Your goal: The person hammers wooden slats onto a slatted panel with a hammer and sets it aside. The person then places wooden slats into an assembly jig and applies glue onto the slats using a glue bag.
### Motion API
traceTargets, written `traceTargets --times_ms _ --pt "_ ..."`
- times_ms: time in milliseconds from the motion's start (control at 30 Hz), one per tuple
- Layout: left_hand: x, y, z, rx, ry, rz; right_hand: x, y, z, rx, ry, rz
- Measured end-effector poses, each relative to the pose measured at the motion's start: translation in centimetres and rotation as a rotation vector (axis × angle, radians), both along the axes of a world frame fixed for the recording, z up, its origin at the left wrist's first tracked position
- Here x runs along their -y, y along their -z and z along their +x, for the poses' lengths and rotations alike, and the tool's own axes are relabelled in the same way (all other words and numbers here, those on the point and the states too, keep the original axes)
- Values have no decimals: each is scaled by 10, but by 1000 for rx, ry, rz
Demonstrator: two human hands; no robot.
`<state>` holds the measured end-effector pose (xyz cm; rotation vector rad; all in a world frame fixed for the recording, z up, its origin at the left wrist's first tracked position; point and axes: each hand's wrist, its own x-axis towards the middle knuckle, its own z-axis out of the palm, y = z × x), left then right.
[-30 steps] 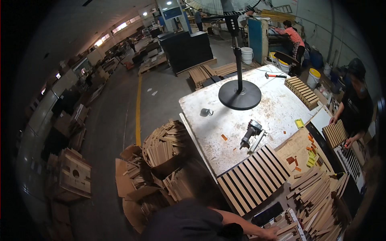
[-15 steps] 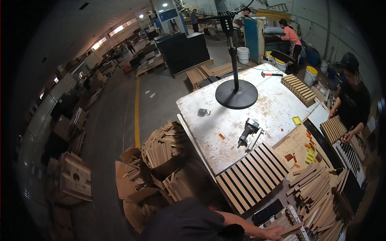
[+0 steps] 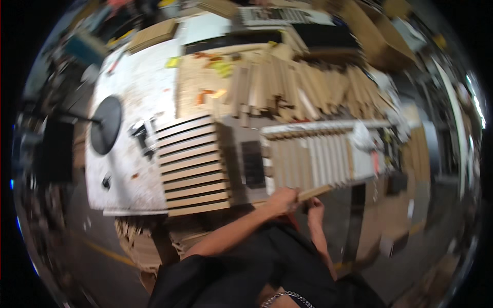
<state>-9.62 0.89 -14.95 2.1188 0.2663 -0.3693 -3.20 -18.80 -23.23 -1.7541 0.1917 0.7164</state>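
Note:
Motion blurs the view. My left hand is closed at the near edge of a white slotted frame, on the end of a light wooden slat that runs off to the right. My right hand is just below that slat, fingers curled; what they hold, if anything, cannot be made out. Brown wooden slats fill the frame's left part, and pale strips lie beside them. To the left rests a slatted wood panel with black gaps. A dark flat rectangle lies between panel and frame.
Loose wooden strips are heaped beyond the frame. Orange and yellow pieces lie on a board. A nail gun and a round black fan base are on the white tabletop. A clear plastic bag sits at the frame's right.
The view has swung to the right and down toward the slotted frame. Both my hands now show at its near edge; before, only one arm was visible, reaching over the strips.

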Motion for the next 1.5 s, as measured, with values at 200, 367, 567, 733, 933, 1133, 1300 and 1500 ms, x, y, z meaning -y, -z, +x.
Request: traceTargets --times_ms 200,367,567,733,933,1133,1300,1500 --pt "13 15 24 194 211 224 11 26 10 79 6 -272" --pt "19 19 56 125 292 302 11 13 23 333 -89 -499" --pt "16 32 63 138 356 425 13 61 20 266 -147 -453" --pt "13 12 72 79 508 558 -10 4 16 186 -91 -538" --pt "14 29 96 156 365 532 2 38 28 298 -168 -650" --pt "-8 21 103 109 -35 67 -11 -54 45 120 -162 -427" --pt "12 7 62 -85 -693 -988 -12 -78 16 99 -359 39" --pt "12 20 57 13 -778 -708 -1 -72 37 -62 18 3"
